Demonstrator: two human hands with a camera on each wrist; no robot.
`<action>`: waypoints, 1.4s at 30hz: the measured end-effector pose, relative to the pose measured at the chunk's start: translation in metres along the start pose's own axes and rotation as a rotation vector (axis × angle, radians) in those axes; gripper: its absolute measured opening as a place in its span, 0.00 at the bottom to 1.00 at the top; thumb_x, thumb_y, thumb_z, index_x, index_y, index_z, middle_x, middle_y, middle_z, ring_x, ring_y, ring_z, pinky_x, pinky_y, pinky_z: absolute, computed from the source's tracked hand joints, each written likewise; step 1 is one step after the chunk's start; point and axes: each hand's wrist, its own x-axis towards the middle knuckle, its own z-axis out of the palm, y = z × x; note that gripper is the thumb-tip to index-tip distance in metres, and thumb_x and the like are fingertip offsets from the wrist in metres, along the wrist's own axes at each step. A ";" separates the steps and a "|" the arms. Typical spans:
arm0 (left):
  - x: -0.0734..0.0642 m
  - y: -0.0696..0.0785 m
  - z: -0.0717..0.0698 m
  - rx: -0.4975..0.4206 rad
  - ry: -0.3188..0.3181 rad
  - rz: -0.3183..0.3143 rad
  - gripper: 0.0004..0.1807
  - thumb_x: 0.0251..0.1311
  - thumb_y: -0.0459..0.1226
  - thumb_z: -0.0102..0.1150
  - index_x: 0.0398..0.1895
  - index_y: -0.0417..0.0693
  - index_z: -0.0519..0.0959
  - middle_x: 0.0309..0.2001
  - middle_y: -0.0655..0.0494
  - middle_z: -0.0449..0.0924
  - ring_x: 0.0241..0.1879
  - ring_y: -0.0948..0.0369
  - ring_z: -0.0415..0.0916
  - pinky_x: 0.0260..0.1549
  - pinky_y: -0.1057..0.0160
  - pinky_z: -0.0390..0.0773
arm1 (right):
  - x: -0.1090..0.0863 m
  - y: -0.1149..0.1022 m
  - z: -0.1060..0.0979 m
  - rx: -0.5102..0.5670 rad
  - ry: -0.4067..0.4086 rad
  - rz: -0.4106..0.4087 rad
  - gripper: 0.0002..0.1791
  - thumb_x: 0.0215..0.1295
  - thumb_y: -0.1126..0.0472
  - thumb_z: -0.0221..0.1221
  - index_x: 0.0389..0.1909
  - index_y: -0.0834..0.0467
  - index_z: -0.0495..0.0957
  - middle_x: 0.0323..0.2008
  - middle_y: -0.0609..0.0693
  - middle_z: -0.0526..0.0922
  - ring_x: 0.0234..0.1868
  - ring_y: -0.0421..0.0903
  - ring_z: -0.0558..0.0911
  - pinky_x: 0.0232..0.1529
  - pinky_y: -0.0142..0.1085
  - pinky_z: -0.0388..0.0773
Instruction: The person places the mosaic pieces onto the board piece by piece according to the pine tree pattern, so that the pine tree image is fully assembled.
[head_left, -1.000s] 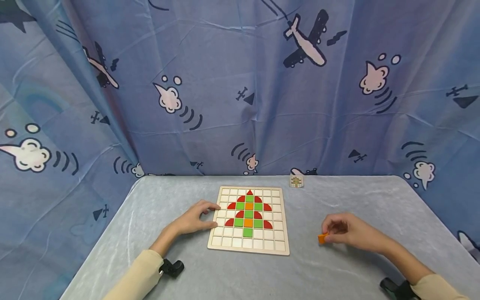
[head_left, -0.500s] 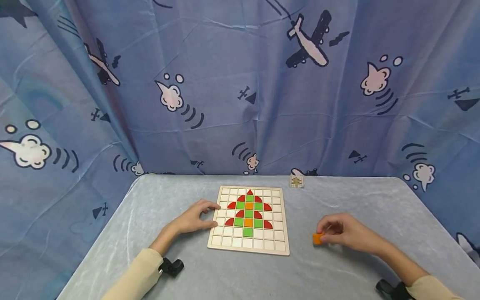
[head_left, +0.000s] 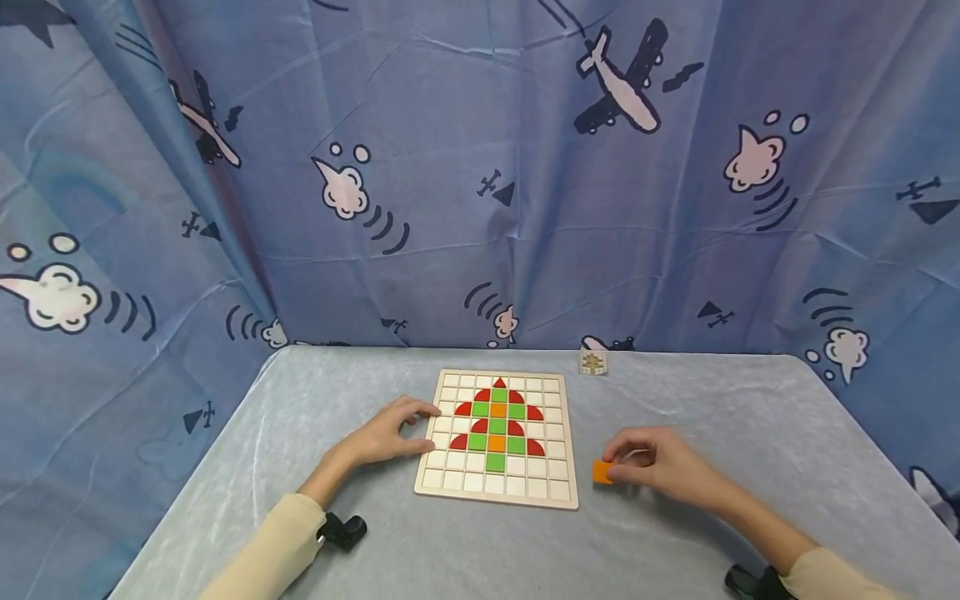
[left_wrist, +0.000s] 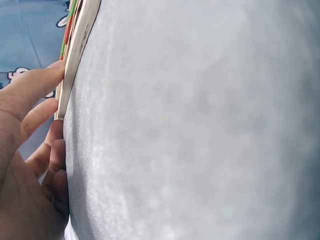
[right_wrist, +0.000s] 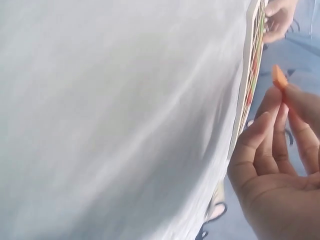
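Note:
A square wooden grid board [head_left: 450, 482] lies on the table, with red, green and orange pieces set in it in a tree shape. At its left edge my left hand [head_left: 386, 432] rests, thumb and fingertips touching the rim; the left wrist view shows this hand [left_wrist: 35, 130] against the board's side [left_wrist: 80, 45]. To the right of the board, my right hand [head_left: 660, 462] pinches an orange square tile [head_left: 602, 472] between thumb and forefinger, apart from the board. In the right wrist view the orange tile [right_wrist: 279, 76] is seen nearly edge-on above the fingertips.
A small card [head_left: 592, 362] with a printed pattern lies at the table's back edge, right of the board. Grey cloth [head_left: 337, 542] covers the table. A blue curtain [head_left: 420, 167] with printed planes hangs behind.
My right hand has moved left with the orange square tile, closer to the board's right edge. The left hand stays at the board's left rim.

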 end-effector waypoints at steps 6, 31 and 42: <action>0.000 0.000 0.000 -0.006 0.001 0.000 0.28 0.63 0.43 0.71 0.65 0.47 0.77 0.59 0.48 0.71 0.55 0.50 0.71 0.55 0.45 0.70 | 0.015 -0.006 0.017 0.027 -0.037 0.036 0.06 0.64 0.67 0.69 0.40 0.61 0.84 0.40 0.54 0.85 0.39 0.47 0.83 0.36 0.38 0.83; -0.002 0.000 0.000 0.001 -0.003 0.001 0.28 0.64 0.43 0.70 0.65 0.46 0.76 0.61 0.48 0.71 0.57 0.48 0.71 0.57 0.44 0.70 | 0.071 -0.025 0.078 -0.005 -0.083 0.046 0.04 0.62 0.68 0.70 0.35 0.61 0.85 0.31 0.47 0.82 0.33 0.44 0.80 0.39 0.34 0.81; -0.001 0.002 -0.001 0.003 -0.005 0.001 0.28 0.64 0.43 0.70 0.65 0.47 0.77 0.60 0.48 0.71 0.56 0.48 0.71 0.57 0.44 0.70 | 0.088 -0.033 0.102 -0.094 -0.085 0.048 0.05 0.60 0.69 0.71 0.32 0.60 0.84 0.25 0.44 0.80 0.26 0.41 0.76 0.27 0.30 0.74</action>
